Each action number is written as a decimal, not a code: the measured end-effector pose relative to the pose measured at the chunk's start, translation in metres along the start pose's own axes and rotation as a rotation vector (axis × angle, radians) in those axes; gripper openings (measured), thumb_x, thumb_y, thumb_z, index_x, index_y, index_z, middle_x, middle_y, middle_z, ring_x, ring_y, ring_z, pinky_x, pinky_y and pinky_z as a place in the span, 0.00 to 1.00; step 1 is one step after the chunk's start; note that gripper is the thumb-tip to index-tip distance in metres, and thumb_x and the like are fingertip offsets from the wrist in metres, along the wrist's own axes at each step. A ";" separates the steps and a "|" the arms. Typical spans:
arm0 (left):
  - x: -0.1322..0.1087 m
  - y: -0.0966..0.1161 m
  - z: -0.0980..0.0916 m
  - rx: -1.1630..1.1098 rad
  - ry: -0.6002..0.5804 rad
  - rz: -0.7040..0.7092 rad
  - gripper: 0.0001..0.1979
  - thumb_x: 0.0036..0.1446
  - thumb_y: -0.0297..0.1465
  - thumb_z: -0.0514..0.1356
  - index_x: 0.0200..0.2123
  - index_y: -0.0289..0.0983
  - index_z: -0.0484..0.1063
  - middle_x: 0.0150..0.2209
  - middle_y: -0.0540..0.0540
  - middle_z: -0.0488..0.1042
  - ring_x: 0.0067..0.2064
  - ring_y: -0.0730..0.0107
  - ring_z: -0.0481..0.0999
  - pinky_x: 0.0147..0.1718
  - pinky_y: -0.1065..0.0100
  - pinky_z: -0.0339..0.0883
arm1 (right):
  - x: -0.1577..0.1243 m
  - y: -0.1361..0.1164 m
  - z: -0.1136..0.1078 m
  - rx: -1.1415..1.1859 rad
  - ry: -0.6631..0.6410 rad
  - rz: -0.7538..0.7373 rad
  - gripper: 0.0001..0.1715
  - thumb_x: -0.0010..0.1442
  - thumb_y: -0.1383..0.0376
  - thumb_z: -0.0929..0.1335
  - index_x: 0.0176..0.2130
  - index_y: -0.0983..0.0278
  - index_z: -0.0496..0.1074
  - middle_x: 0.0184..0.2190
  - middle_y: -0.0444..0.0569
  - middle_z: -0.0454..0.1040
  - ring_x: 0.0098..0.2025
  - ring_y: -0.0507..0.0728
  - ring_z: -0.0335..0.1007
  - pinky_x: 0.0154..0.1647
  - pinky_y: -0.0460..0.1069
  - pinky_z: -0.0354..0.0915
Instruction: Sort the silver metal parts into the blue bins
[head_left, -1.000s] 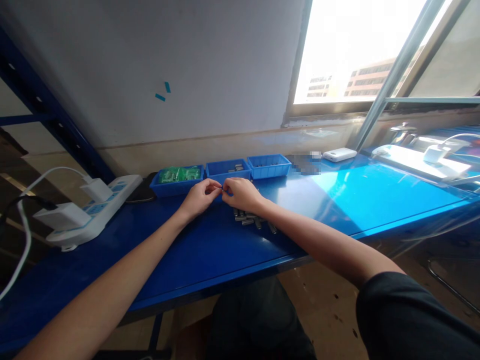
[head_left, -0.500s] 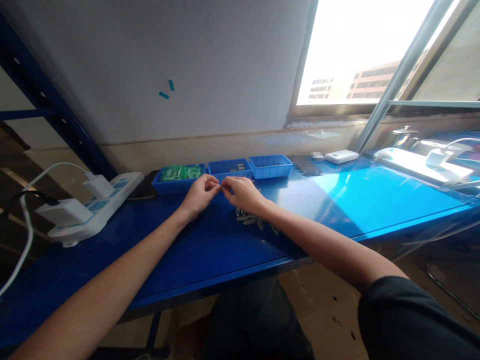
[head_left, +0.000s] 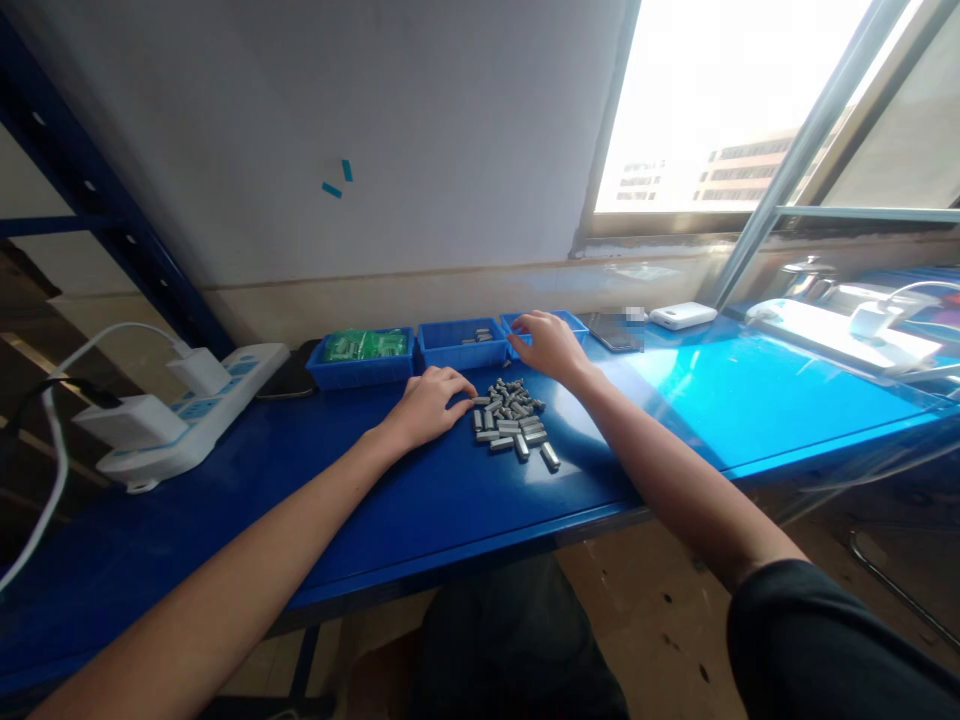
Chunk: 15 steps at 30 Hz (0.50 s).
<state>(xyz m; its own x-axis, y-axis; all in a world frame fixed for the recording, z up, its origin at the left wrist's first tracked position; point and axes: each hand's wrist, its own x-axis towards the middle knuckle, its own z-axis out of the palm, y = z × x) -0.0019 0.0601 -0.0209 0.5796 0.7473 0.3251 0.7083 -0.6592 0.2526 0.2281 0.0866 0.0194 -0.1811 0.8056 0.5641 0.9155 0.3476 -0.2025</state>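
Note:
A pile of small metal hex standoffs (head_left: 517,427), with smaller screw-like pieces at its back, lies on the blue table. At its left edge, my left hand (head_left: 433,408) has thumb and index finger closing on the end of one metal standoff (head_left: 481,400). My right hand (head_left: 547,343) is over the front of the right blue bin (head_left: 577,328), fingers apart and bent downward; I make out nothing held in it. That hand hides much of the bin's inside. A small loose piece (head_left: 508,364) lies on the table just in front of this bin.
The middle blue bin (head_left: 463,352) holds a few metal standoffs. Green packaged pieces (head_left: 365,345) fill the left blue bin (head_left: 360,374). A white power strip (head_left: 225,395) with plugs stands left. Behind on the right are a dark phone-like slab (head_left: 616,333) and a white box (head_left: 682,316).
My hands were together in front of the middle bin and have parted. The left came down to the pile; the right moved right, over the right bin. The pile is now uncovered.

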 end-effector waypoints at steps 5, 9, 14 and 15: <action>0.000 -0.010 -0.009 -0.085 0.127 -0.077 0.13 0.56 0.39 0.55 0.36 0.37 0.74 0.42 0.41 0.75 0.48 0.55 0.70 0.49 0.55 0.62 | -0.014 -0.049 0.010 0.222 -0.229 -0.366 0.13 0.58 0.65 0.68 0.43 0.65 0.74 0.37 0.50 0.76 0.40 0.55 0.70 0.42 0.47 0.61; -0.002 -0.019 -0.017 -0.386 0.190 -0.167 0.20 0.56 0.46 0.55 0.37 0.35 0.74 0.41 0.41 0.76 0.44 0.58 0.73 0.46 0.60 0.65 | -0.020 -0.064 0.015 0.286 -0.202 -0.434 0.13 0.59 0.69 0.66 0.45 0.66 0.73 0.38 0.51 0.76 0.41 0.54 0.70 0.43 0.47 0.61; -0.003 -0.010 -0.019 -0.551 0.135 -0.199 0.27 0.55 0.50 0.56 0.46 0.34 0.73 0.44 0.41 0.77 0.47 0.57 0.74 0.48 0.61 0.64 | -0.019 -0.055 0.000 0.281 0.099 -0.438 0.10 0.63 0.66 0.63 0.39 0.64 0.73 0.37 0.51 0.74 0.41 0.56 0.67 0.46 0.50 0.62; -0.003 -0.007 -0.018 -0.504 0.094 -0.182 0.27 0.54 0.50 0.57 0.47 0.35 0.73 0.45 0.41 0.77 0.48 0.56 0.73 0.49 0.60 0.64 | -0.017 -0.052 -0.005 0.279 0.195 -0.399 0.11 0.64 0.65 0.62 0.39 0.64 0.73 0.37 0.51 0.74 0.41 0.56 0.67 0.47 0.50 0.62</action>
<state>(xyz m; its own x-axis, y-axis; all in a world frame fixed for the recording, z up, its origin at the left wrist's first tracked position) -0.0163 0.0606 -0.0071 0.4111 0.8575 0.3094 0.4994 -0.4957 0.7105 0.1851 0.0524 0.0243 -0.4019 0.4894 0.7739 0.6533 0.7455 -0.1322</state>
